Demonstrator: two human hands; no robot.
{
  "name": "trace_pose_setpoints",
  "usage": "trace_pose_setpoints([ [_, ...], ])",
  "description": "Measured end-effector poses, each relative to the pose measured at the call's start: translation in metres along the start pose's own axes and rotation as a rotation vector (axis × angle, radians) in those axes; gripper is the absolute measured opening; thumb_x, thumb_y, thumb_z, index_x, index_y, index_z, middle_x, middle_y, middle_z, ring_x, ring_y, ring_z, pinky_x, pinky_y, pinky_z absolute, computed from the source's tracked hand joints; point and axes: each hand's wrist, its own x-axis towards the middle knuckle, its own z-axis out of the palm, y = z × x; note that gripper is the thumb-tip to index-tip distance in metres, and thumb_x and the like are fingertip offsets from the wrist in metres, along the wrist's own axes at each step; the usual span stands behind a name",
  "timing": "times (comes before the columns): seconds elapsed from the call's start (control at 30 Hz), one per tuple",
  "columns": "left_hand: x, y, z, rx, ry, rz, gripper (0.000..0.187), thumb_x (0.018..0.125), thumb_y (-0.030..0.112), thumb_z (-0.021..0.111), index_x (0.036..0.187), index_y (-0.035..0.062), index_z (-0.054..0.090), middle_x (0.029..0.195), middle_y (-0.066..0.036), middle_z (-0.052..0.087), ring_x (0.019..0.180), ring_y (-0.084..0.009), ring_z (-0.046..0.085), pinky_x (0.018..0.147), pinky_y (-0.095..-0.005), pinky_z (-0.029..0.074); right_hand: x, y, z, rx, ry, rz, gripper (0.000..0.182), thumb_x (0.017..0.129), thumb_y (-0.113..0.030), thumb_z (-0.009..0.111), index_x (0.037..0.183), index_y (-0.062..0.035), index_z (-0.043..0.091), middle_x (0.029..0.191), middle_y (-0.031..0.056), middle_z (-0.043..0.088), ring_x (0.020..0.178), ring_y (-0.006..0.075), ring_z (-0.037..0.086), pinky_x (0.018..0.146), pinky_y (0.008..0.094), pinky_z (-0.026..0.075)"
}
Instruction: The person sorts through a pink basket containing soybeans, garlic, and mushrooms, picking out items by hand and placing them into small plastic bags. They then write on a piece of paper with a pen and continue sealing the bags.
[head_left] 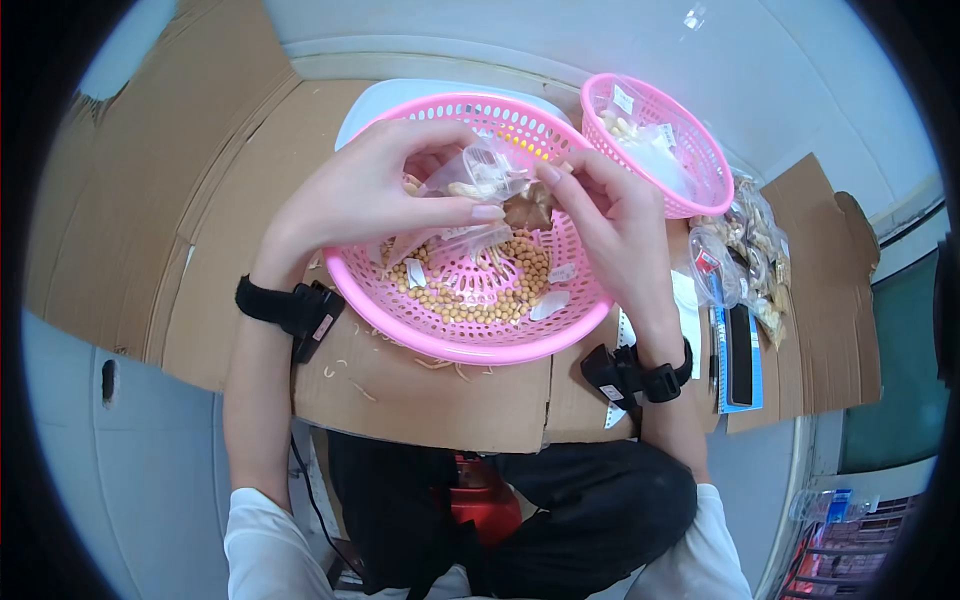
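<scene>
Near edge: dark-trousered lap, then cardboard-covered surface (pixel 420 400) with stray scraps. Both wrists wear black straps. Left hand (pixel 370 195) and right hand (pixel 615 215) are raised over the big pink basket (pixel 470 345), which holds yellowish beans and small packets. Left fingers (pixel 470 212) pinched shut on a small clear plastic bag (pixel 485 172); right fingers together on a brown dried piece (pixel 528 208) at the bag's mouth. Bag looks light, thin, slippery and crinkly; best gripped at the top edge. Piece probably brittle. Farther right: smaller pink basket (pixel 700 185) with filled bags, and more packets (pixel 750 250) beside it.
</scene>
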Motion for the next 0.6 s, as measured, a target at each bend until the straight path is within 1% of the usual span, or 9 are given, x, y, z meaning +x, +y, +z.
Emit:
trace_pose_setpoints([
  [0.03, 0.000, -0.001, 0.000, 0.006, 0.014, -0.012, 0.057, 0.087, 0.021, 0.083, 0.138, 0.0028, 0.066, 0.120, -0.009, 0.073, 0.110, -0.0181, 0.069, 0.099, -0.0356, 0.055, 0.001, -0.001, -0.001, -0.001, 0.002, 0.000, 0.019, 0.104, -0.017, 0.070, 0.103, 0.0026, 0.070, 0.078, 0.0093, 0.072, 0.067, 0.0161, 0.066, 0.063, 0.0337, 0.052],
  [0.1, -0.002, -0.002, 0.001, -0.003, -0.006, -0.003, 0.057, 0.087, 0.021, 0.083, 0.138, 0.0027, 0.066, 0.120, -0.009, 0.073, 0.110, -0.0178, 0.069, 0.099, -0.0354, 0.055, 0.001, -0.003, -0.003, -0.046, -0.013, 0.053, 0.023, 0.107, -0.020, 0.067, 0.103, 0.0019, 0.068, 0.073, 0.0089, 0.068, 0.063, 0.0132, 0.061, 0.060, 0.0325, 0.047],
  [0.17, 0.001, 0.004, -0.003, 0.004, -0.019, 0.023, 0.056, 0.087, 0.020, 0.083, 0.138, 0.0025, 0.066, 0.120, -0.010, 0.073, 0.110, -0.0176, 0.069, 0.099, -0.0352, 0.055, 0.001, -0.001, -0.002, -0.082, 0.011, 0.000, 0.023, 0.108, -0.020, 0.066, 0.104, 0.0019, 0.067, 0.071, 0.0094, 0.067, 0.062, 0.0126, 0.058, 0.059, 0.0329, 0.046],
  [0.23, 0.000, 0.008, -0.003, -0.032, -0.035, -0.069, 0.054, 0.087, 0.019, 0.082, 0.135, 0.0022, 0.067, 0.120, -0.009, 0.073, 0.108, -0.0175, 0.069, 0.098, -0.0349, 0.055, 0.002, 0.005, 0.001, -0.111, 0.030, -0.046, 0.023, 0.109, -0.021, 0.065, 0.105, 0.0019, 0.066, 0.070, 0.0099, 0.066, 0.060, 0.0120, 0.056, 0.058, 0.0333, 0.045],
  [0.27, 0.000, 0.007, -0.003, -0.030, -0.032, -0.068, 0.054, 0.087, 0.019, 0.082, 0.135, 0.0022, 0.067, 0.120, -0.009, 0.073, 0.108, -0.0175, 0.069, 0.098, -0.0349, 0.055, 0.002, 0.008, 0.002, -0.067, 0.039, -0.059, 0.022, 0.110, -0.020, 0.063, 0.108, 0.0015, 0.066, 0.069, 0.0099, 0.065, 0.059, 0.0122, 0.055, 0.058, 0.0330, 0.045],
  [0.33, 0.000, 0.002, 0.000, 0.000, -0.014, 0.027, 0.053, 0.087, 0.019, 0.082, 0.135, 0.0020, 0.067, 0.117, -0.010, 0.073, 0.106, -0.0177, 0.069, 0.096, -0.0349, 0.055, 0.002, 0.007, 0.002, -0.025, 0.039, -0.071, 0.021, 0.111, -0.020, 0.062, 0.111, 0.0010, 0.065, 0.068, 0.0099, 0.064, 0.058, 0.0123, 0.055, 0.058, 0.0327, 0.045],
  [0.47, 0.000, 0.007, -0.003, 0.026, -0.011, 0.013, 0.054, 0.087, 0.018, 0.082, 0.136, 0.0020, 0.067, 0.117, -0.010, 0.073, 0.107, -0.0178, 0.069, 0.097, -0.0350, 0.055, 0.001, -0.003, 0.002, 0.010, 0.029, 0.010, 0.021, 0.112, -0.019, 0.059, 0.115, 0.0013, 0.063, 0.070, 0.0095, 0.065, 0.058, 0.0125, 0.058, 0.057, 0.0323, 0.047],
  [0.53, 0.000, 0.009, -0.003, -0.013, -0.056, -0.056, 0.055, 0.087, 0.019, 0.082, 0.137, 0.0021, 0.066, 0.120, -0.011, 0.073, 0.111, -0.0180, 0.069, 0.099, -0.0356, 0.055, 0.001, -0.003, 0.001, 0.023, 0.035, 0.030, 0.022, 0.112, -0.019, 0.059, 0.116, 0.0015, 0.062, 0.070, 0.0092, 0.065, 0.058, 0.0125, 0.061, 0.056, 0.0317, 0.049],
  [0.6, 0.001, 0.006, -0.003, -0.007, -0.045, -0.048, 0.056, 0.086, 0.019, 0.082, 0.137, 0.0018, 0.066, 0.122, -0.011, 0.072, 0.112, -0.0185, 0.069, 0.100, -0.0360, 0.055, 0.000, 0.001, 0.001, 0.125, 0.025, 0.051, 0.024, 0.113, -0.021, 0.058, 0.110, 0.0030, 0.062, 0.071, 0.0076, 0.067, 0.059, 0.0128, 0.067, 0.054, 0.0303, 0.051],
])
